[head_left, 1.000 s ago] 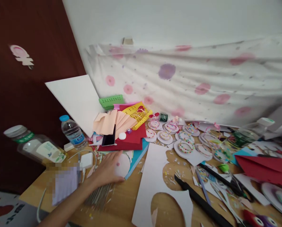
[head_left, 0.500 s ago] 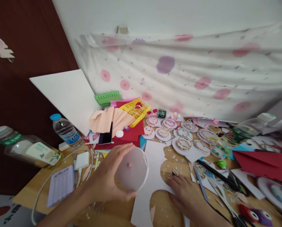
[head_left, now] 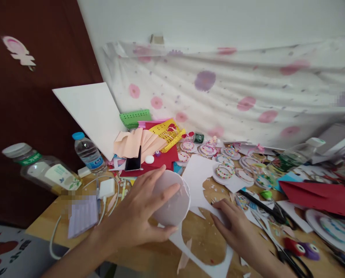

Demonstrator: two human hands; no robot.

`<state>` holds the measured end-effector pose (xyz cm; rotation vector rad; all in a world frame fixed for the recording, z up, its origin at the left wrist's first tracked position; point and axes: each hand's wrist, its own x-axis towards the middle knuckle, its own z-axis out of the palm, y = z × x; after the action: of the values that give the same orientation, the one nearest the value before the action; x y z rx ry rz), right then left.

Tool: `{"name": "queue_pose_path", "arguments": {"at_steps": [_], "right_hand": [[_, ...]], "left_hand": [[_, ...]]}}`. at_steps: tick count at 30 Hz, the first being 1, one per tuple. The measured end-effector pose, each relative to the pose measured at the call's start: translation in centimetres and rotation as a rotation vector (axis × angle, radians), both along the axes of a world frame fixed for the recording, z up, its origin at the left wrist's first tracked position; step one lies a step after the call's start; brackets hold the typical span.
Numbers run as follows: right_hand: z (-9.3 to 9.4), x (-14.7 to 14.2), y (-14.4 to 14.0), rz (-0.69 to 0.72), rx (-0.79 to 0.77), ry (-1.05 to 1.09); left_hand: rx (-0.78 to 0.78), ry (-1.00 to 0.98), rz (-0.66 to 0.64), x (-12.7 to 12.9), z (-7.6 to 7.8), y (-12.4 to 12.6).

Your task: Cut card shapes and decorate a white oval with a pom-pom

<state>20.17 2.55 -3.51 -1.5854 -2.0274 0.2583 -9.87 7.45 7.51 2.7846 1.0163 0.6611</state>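
Shifting since half a second ago, the white paper sheet with round cut-outs (head_left: 198, 170) is now lying farther toward twelve o'clock on the wooden counter (head_left: 149, 255). At six o'clock from mid-view, my left hand (head_left: 137, 216) is gripping a pale, flat, round disc (head_left: 175, 208), fingers spreading wide, index crossing its face. At the disc's four o'clock, my right hand (head_left: 233, 224) is curling loosely; I cannot tell whether it is holding anything.

Your left hand (head_left: 137, 210) is spread, thumb well apart from the fingers, index extended. Your right hand (head_left: 234, 224) is palm down, fingers bent.
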Motion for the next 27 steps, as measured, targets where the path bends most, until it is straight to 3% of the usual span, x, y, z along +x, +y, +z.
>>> {"name": "queue_pose_path", "arguments": {"at_steps": [7, 13, 17, 19, 21, 24, 27], "right_hand": [[-0.7, -1.5, 0.7, -0.127, 0.146, 0.090], [-2.9, -6.2, -1.1, -0.022, 0.008, 0.072], [-4.6, -6.7, -1.5, -0.001, -0.027, -0.026], [-5.0, -5.9, -1.5, -0.014, -0.014, -0.073], [-5.2, -5.0, -1.6, 0.005, -0.021, -0.097], [-4.9, -3.9, -2.0, 0.038, -0.069, -0.113], [-4.8, -2.8, -2.4, 0.017, -0.062, -0.106]], "left_hand": [[0.028, -0.072, 0.109, -1.3, -1.5, -1.4], [-0.094, -0.204, 0.393, -3.5, -4.3, -2.9], [-0.269, -0.280, 0.609, -5.2, -6.1, -3.0], [-0.303, -0.258, 0.582, -5.2, -6.8, -2.8], [-0.307, -0.208, 0.460, -4.3, -7.4, -2.5], [-0.315, -0.146, 0.221, -1.1, -8.6, -1.5], [-0.347, -0.101, 0.062, 2.6, -10.2, 0.5]]}}
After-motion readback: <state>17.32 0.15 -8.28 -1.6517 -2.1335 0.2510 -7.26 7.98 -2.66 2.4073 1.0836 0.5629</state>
